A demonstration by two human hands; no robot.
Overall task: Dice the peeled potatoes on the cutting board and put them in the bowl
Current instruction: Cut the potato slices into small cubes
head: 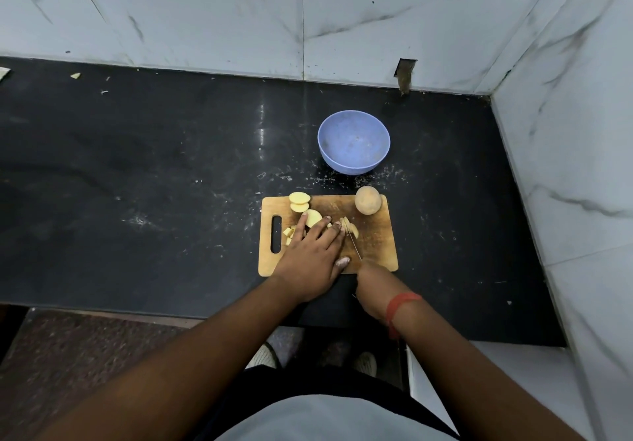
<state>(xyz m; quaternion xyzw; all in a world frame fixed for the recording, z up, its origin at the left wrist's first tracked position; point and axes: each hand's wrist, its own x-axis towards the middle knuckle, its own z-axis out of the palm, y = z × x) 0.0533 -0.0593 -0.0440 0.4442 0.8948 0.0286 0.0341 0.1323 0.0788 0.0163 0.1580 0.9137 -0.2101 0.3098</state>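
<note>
Your left hand (310, 255) lies flat, fingers straight, pressing potato slices (349, 228) at board (375, 242) centre. Your right hand (371, 290), at 6 o'clock, grips knife (354, 243). Whole potato (367, 200) at 1 o'clock; bowl (354, 141) at 12.

One bowl (353, 141), one cutting board (376, 238), one whole potato (368, 200), two hands (310, 255).

A: Cutting board (375, 235) status?
B: Left hand (310, 255) flat on potato slices (312, 218) mid-board. Right hand (368, 281) at near edge, gripping knife (354, 243). Whole potato (368, 200) far-right corner. Bowl (353, 142) just beyond.
</note>
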